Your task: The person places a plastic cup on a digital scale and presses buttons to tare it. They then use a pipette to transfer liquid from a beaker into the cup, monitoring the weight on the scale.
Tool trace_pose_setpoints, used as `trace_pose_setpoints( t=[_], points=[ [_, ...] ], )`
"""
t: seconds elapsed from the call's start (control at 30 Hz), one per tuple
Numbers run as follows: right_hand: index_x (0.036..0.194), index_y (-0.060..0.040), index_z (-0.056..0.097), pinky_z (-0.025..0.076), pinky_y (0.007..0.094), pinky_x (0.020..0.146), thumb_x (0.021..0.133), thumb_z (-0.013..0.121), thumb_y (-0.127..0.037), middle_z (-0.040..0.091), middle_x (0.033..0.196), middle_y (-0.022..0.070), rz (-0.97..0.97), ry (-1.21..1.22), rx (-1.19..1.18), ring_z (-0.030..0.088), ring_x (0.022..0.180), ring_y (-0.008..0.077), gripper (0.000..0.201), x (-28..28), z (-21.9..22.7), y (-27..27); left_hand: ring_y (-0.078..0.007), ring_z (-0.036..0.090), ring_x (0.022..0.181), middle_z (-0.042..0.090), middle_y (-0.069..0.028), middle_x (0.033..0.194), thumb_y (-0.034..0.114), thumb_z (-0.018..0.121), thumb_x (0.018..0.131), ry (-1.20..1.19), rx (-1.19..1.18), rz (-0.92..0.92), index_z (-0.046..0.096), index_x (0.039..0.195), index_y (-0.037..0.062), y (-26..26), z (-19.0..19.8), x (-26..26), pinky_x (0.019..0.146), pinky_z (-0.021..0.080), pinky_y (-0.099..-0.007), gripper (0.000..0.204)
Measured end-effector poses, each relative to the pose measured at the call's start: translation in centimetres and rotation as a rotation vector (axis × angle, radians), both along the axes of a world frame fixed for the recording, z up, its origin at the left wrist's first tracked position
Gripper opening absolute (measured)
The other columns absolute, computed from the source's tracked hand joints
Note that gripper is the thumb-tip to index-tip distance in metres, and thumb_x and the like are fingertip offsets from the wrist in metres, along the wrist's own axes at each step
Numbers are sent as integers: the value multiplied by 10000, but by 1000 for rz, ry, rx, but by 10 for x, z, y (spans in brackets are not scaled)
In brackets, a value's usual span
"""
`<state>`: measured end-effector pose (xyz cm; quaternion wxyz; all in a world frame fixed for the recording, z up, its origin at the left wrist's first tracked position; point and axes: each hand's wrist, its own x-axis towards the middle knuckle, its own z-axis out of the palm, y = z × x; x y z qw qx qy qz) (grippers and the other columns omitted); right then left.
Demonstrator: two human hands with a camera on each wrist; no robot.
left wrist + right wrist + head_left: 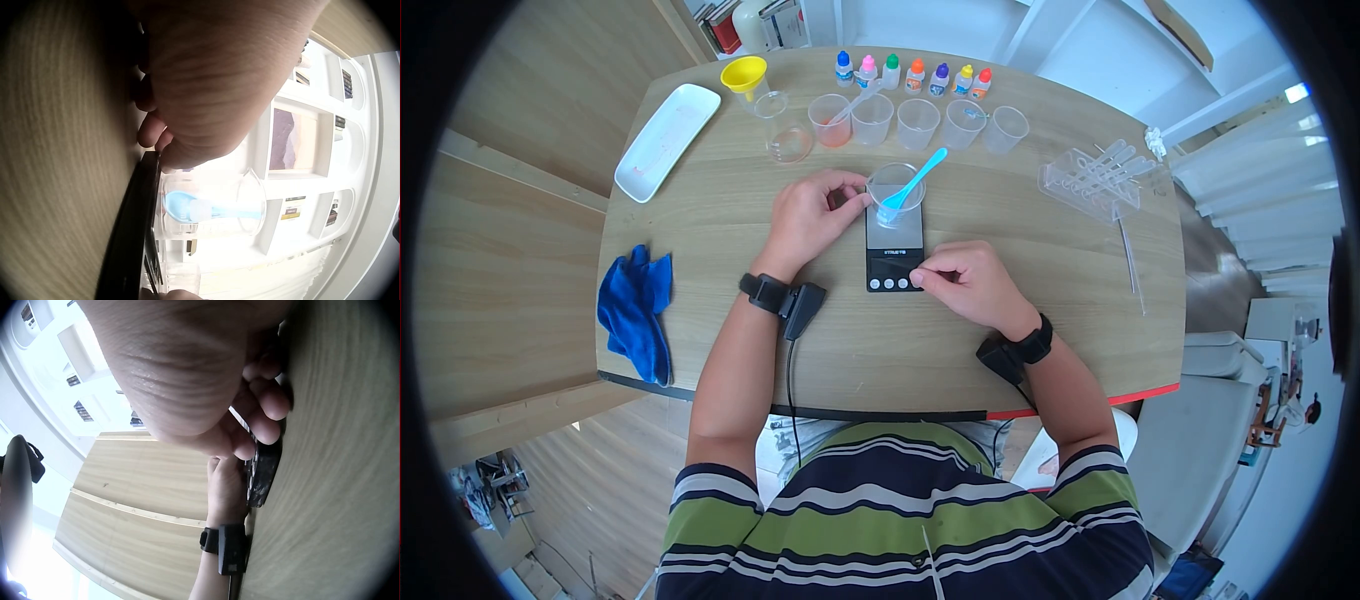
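A black digital scale (895, 262) lies on the table with a clear plastic cup (912, 212) on its plate. Inside the cup leans a light blue spoon (918, 180), its handle rising past the rim. My left hand (808, 215) holds the scale's left edge beside the cup, thumb and fingertips close together there. At the scale's near right corner, by the round buttons, my right hand (972, 282) pinches the edge with thumb and curled fingers. In the right wrist view the right fingertips (265, 428) sit along the scale's side, low over the tabletop.
Several clear cups (918, 124) stand in a row behind, one with orange liquid (830, 132). Small colored-cap bottles (915, 76) line the back. A white tray (665, 145) and blue cloth (635, 315) lie left. A clear rack (1090, 185) with spoons stands right.
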<state>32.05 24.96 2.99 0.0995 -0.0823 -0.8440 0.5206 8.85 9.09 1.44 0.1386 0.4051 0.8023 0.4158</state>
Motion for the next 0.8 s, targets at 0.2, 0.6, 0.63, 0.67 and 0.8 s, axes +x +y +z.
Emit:
trace_pose_setpoints(
  t=[0.2,0.6,0.63,0.67,0.8],
  points=[
    [899,9,799,442,357,570,965,828,-121,677,704,100,1,1,1,573,591,185,149,0,1,0,-138,705,719,809,-11,912,324,866,933,5,15,-3,860,1160,136,0,1,1,691,573,-330,295],
    [926,1,817,438,337,574,979,824,-116,684,720,81,8,-12,-3,580,607,156,128,1,1,1,-134,702,713,812,-10,923,326,873,933,10,31,-3,861,1152,141,0,-2,0,680,570,-324,287],
    [943,-4,827,433,330,587,989,819,-107,682,726,68,10,-24,-9,578,626,144,113,1,1,1,-134,701,711,812,-9,923,327,873,933,5,33,-4,861,1150,141,0,-2,0,679,569,-324,286],
    [943,-4,827,433,330,587,989,819,-107,682,726,68,10,-24,-9,578,626,144,113,1,1,1,-133,700,710,812,-9,922,328,874,933,1,36,-6,861,1147,140,0,-2,0,677,568,-323,285],
    [944,-5,828,430,326,583,989,821,-107,681,725,66,14,-22,4,573,623,137,112,1,-1,2,-133,701,709,813,-9,920,329,875,932,2,28,-5,862,1138,139,0,-2,0,674,567,-324,281]
  ],
)
